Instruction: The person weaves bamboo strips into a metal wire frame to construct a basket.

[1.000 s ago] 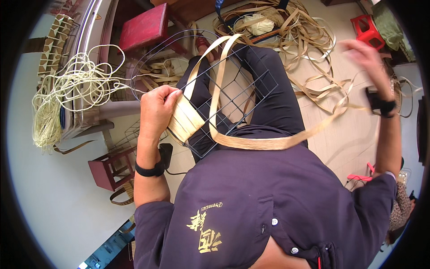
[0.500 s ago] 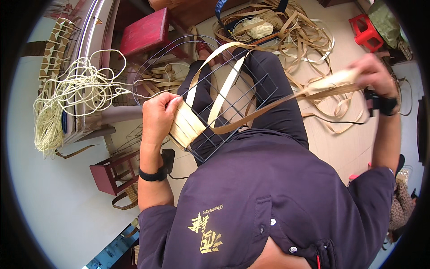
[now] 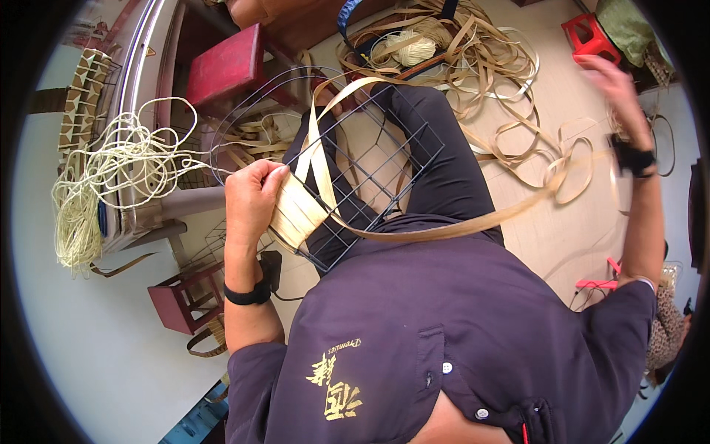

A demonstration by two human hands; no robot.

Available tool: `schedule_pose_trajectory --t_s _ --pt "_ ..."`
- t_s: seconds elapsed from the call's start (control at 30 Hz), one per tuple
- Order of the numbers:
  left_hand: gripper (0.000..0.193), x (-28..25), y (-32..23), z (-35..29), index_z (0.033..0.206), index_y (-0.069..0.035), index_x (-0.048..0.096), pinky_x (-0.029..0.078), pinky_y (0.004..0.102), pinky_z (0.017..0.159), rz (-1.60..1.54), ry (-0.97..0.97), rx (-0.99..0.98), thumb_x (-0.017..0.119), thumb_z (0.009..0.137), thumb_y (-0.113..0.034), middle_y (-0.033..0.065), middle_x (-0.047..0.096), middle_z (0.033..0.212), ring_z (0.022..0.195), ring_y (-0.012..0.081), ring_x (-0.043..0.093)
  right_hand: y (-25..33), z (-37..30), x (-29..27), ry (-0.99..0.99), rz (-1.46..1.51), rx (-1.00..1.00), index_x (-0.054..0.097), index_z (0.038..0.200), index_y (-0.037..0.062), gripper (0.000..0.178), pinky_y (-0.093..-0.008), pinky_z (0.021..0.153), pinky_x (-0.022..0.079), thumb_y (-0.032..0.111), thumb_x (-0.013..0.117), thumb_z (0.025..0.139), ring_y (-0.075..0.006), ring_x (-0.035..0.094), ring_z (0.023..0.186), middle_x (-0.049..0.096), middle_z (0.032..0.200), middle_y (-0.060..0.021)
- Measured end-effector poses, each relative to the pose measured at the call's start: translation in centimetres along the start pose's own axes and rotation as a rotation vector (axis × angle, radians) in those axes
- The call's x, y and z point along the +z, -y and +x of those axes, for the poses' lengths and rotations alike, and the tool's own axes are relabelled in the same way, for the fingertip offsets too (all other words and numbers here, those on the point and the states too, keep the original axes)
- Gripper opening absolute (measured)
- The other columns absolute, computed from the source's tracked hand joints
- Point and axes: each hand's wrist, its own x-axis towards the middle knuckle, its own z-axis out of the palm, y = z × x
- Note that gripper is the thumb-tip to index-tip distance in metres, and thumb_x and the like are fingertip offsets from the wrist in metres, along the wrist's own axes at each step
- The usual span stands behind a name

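A black wire basket frame (image 3: 384,196) rests tilted across my lap and thighs. Flat pale tan strap (image 3: 299,214) is wrapped in side-by-side bands over its left end. My left hand (image 3: 250,198) is closed at that end, thumb pressing on the wrapped bands; its fingertips are hidden behind. From the bands a long loose strap (image 3: 458,226) sags over the near side of the frame and runs right, blurring toward my right wrist. My right hand (image 3: 615,98) is raised at the far right, smeared a little, with fingers stretched out and nothing visibly gripped.
Tangled tan straps (image 3: 510,81) lie on the floor ahead and to the right. Pale cord (image 3: 140,159) hangs in loops at left. A dark red stool (image 3: 225,70) stands ahead left, a bright red plastic stool (image 3: 592,41) at far right, and a small maroon stool (image 3: 177,300) at left.
My right hand has let go of the strap and swung upward with fingers spreading. The strap has gone from taut to sagging. My left hand keeps its hold on the basket frame.
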Motion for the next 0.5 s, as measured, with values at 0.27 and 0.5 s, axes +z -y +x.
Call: schedule_pose_trajectory --t_s 0.27,0.5 --pt "0.015 -0.1 1.0 0.2 0.094 0.000 0.075 0.050 0.0284 0.061 -0.028 0.032 -0.005 0.072 0.090 -0.014 0.0126 0.070 0.072 0.062 0.0141 0.064 22.7 -5.7 23.8 1.074 0.314 -0.481 0.068 0.116 -0.0008 0.039 -0.0388 0.080 0.053 0.033 0.065 0.097 -0.0291 0.069 0.090 0.072 0.097 -0.0172" --pt "0.014 -0.4 -0.1 -1.0 0.093 -0.001 0.075 0.049 0.0290 0.060 -0.012 -0.007 -0.042 0.072 0.090 -0.014 0.0124 0.070 0.071 0.061 0.0137 0.063 0.4 0.5 3.1 0.374 0.441 -0.049 0.066 0.124 0.0002 0.032 -0.0301 0.088 0.053 0.014 0.063 0.096 -0.0153 0.067 0.093 0.071 0.108 -0.0078"
